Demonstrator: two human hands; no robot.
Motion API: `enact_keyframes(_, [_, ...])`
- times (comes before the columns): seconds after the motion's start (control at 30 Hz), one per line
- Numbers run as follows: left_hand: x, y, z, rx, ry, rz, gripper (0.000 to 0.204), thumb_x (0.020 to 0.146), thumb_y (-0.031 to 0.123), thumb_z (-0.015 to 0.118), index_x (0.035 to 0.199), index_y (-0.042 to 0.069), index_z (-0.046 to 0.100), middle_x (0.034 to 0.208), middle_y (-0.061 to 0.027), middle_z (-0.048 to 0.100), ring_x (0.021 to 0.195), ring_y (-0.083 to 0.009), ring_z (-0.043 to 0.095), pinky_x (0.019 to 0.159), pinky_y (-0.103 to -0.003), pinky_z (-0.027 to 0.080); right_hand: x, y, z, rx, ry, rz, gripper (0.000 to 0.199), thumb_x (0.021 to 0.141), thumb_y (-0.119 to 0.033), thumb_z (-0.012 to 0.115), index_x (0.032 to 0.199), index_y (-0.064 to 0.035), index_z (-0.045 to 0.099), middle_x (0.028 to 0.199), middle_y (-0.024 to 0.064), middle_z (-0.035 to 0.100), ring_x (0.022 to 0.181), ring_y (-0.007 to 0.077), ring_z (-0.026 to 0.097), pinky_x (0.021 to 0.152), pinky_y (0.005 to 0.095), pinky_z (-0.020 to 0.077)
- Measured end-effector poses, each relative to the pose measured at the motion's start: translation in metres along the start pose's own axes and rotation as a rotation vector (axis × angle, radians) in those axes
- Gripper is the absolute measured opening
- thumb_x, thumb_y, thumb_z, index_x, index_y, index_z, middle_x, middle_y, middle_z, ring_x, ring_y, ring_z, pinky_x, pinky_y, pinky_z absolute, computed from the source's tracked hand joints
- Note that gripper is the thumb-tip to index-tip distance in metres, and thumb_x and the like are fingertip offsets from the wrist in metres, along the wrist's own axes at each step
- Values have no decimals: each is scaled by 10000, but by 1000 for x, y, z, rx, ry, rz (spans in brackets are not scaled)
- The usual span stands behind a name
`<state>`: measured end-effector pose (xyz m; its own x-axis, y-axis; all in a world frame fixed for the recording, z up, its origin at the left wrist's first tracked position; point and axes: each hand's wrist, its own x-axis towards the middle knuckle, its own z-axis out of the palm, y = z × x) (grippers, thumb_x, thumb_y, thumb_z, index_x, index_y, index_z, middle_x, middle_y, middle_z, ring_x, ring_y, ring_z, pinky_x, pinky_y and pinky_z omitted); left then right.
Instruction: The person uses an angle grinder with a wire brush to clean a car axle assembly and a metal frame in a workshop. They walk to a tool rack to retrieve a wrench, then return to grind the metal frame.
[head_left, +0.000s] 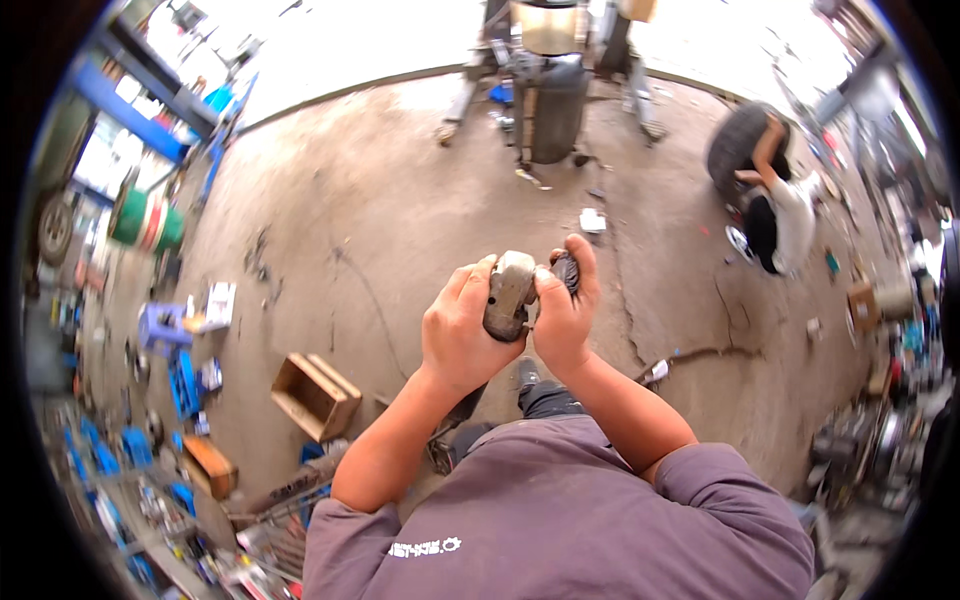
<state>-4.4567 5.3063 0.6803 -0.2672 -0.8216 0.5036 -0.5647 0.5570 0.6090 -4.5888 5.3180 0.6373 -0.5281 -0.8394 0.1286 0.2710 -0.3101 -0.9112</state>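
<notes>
Purple-grey shirt (pixel 600 510); metal tool (pixel 512 283) ahead, our left hand (pixel 457 330) clamped round it; right hand (pixel 563 320) beside, closed on a dark piece (pixel 567 270) (kind unclear); we risk dropping either if grip slips.

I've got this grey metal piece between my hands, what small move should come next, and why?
Perhaps tilt the grey metal piece slightly with your left hand to check how it meets the dark piece: that hand grips it, your right hand holds the dark piece beside it, and I can't tell whether they join.
</notes>
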Motion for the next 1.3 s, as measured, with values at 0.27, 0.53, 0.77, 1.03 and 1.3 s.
enact_keyframes(0.27, [18,-37,-93,358,328,-206,755,653,137,880,1332,-36,599,1176,-205,699,991,-397,722,829,-451,606,35,4,134,140,-475,121,565,882,-17,610,1436,42,522,1282,107,553,1186,230,586,1044,355,467])
enact_keyframes(0.53, [-20,-26,-162,533,726,-357,863,610,115,913,1398,-2,579,1192,-218,690,1018,-410,711,855,-430,594,3,-6,233,240,-937,239,697,961,-126,665,1578,32,381,1434,146,475,1321,235,505,1113,449,480])
enact_keyframes(0.77, [-91,85,-244,1077,1050,-830,911,595,157,973,1416,4,607,1271,-139,726,1135,-252,716,1023,-408,560,-2,-24,286,426,-1849,-87,936,932,-154,794,1619,83,205,1587,205,411,1436,327,470,1218,487,354])
enact_keyframes(1.03, [-167,201,-458,2318,885,-1185,869,685,552,920,1339,30,686,1258,-213,735,1149,-375,710,1009,-450,537,27,10,295,-78,-2281,84,508,931,-79,791,1338,124,565,1286,183,617,1135,236,667,1055,378,541])
enact_keyframes(1.3, [-175,173,-528,2113,1318,-743,751,646,531,961,1198,71,746,1148,-136,773,1038,-323,733,953,-432,545,-59,72,319,-184,-2399,-213,474,977,-365,693,1256,15,649,1042,275,721,1028,464,683,890,516,538])
